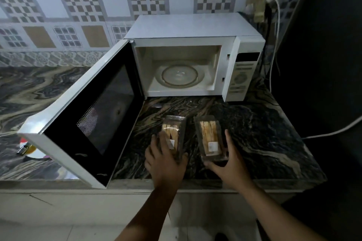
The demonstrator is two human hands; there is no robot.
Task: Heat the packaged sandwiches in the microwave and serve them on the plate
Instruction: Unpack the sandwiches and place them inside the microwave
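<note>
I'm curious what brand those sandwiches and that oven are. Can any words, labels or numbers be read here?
None can be read.
White sticker on the left sandwich pack: too blurred.
White sticker on the right sandwich pack: too blurred.
Microwave control panel: markings too small and blurred.

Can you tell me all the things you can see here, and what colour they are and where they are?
Microwave: one, white, at the back of the counter.
Microwave door: one, white frame with dark window, swung wide open to the left.
Glass turntable: one, clear, inside the microwave with nothing on it.
Sandwich packs: two, clear boxes with pale bread, side by side on the counter in front of the microwave; left pack, right pack.
Counter: one, dark marbled stone.
Wall tiles: many, grey, white and brown checks.
Cables: white, right of the microwave.
Left hand: grips the left pack.
Right hand: grips the right pack.
</note>
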